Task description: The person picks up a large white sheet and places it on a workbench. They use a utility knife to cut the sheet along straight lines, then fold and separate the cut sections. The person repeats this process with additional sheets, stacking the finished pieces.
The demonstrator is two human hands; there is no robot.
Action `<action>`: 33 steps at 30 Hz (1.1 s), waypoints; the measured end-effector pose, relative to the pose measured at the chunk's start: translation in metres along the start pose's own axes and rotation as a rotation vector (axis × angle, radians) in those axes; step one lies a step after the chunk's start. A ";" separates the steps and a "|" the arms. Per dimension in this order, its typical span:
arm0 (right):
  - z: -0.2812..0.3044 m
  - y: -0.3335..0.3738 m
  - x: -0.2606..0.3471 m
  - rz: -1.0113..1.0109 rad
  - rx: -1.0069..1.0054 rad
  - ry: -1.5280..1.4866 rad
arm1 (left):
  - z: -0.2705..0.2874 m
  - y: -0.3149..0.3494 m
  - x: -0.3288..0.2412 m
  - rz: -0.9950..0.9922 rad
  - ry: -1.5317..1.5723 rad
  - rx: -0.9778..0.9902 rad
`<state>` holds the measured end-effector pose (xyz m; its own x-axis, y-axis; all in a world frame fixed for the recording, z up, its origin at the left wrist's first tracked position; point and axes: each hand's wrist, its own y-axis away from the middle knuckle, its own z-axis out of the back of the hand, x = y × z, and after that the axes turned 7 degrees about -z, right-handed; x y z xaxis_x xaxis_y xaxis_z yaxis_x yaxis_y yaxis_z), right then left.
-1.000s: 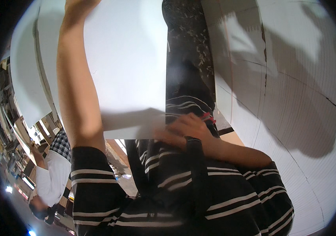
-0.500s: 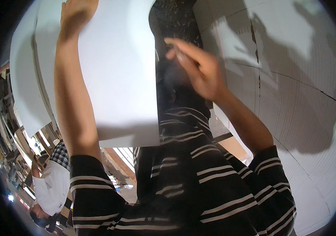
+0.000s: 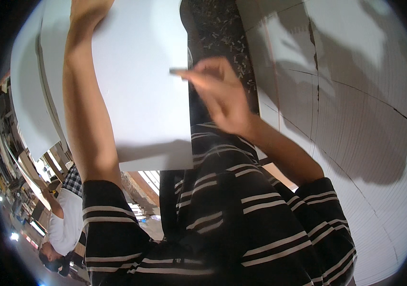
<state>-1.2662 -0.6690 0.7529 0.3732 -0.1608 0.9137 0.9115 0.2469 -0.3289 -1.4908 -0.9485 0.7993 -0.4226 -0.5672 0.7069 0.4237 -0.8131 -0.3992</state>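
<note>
A large white panel (image 3: pixel 141 90) lies in front of me, its right edge curving inward near the top. Toward the panel's far end is my left hand (image 3: pixel 90 10), at its upper left; the fingers run out of the picture. Just over the panel's right edge, my right hand (image 3: pixel 222 93) is smeared by motion, with thumb and fingers drawn together. A small dark tip (image 3: pixel 174 71) shows at its fingertips, too blurred to name.
A white wall (image 3: pixel 356 119) with dark cracks and shadows stands on the right. Pale scraps (image 3: pixel 225 43) litter the dark floor beyond the panel. More white sheets (image 3: pixel 34 90) are at the left. A person in a white top (image 3: pixel 67 221) is at the lower left.
My right hand has moved left and slightly nearer me, its fingertips now over the panel's edge. The left arm and panel have shifted only slightly in view.
</note>
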 end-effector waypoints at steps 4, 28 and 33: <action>-0.016 0.055 0.034 -0.044 0.060 -0.018 | -0.011 0.003 0.002 0.005 0.077 -0.037; 0.096 0.094 -0.009 -0.657 -0.249 -0.313 | 0.254 0.009 -0.160 0.351 0.985 0.523; 0.121 0.080 -0.008 -0.706 -0.194 -0.448 | 0.324 0.028 -0.189 0.395 1.073 0.447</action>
<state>-1.2169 -0.5322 0.7486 -0.3592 0.1870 0.9143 0.9332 0.0569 0.3549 -1.1392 -0.8213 0.8436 -0.5587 -0.7562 -0.3406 0.8203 -0.5643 -0.0928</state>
